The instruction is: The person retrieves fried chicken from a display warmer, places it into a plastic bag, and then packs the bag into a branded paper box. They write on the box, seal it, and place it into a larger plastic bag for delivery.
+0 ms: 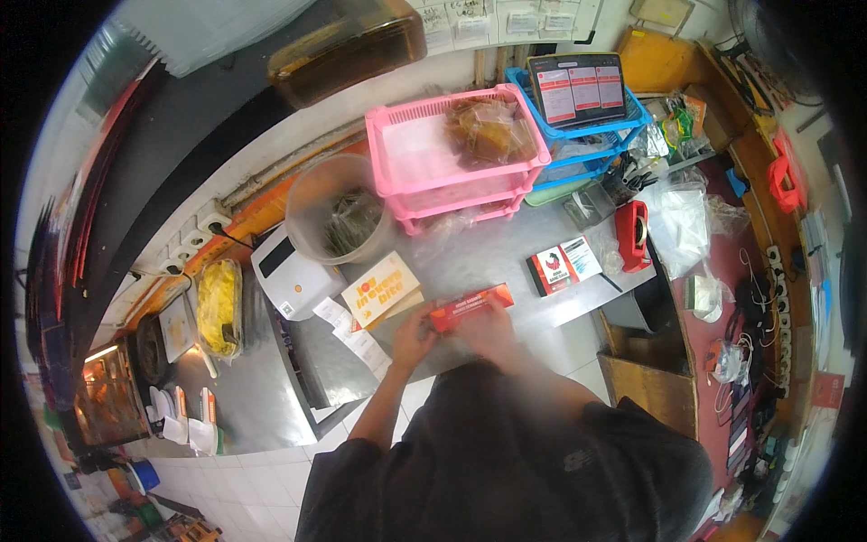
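Note:
Between my two hands is a slim red carton [469,305] bearing white writing, held at the front edge of the steel counter [542,313]. My left hand [413,339] grips its left end. Around its right end curl the fingers of my right hand [486,330], which looks slightly blurred. Left of the carton lies a white card box [381,288] with orange lettering, partly over another flat piece. A long printed paper strip [362,344] trails from beside a white label printer [292,271]. To the right lies a red, black and white box [547,271] with a paper slip.
A translucent bucket [298,210] with bagged green contents and a pink tiered rack [413,162] line the back. Behind stands a tablet [576,91] on blue trays [582,142]. A red tape dispenser [630,237] sits rightward; a yellow-filled tray [219,305] lies far left.

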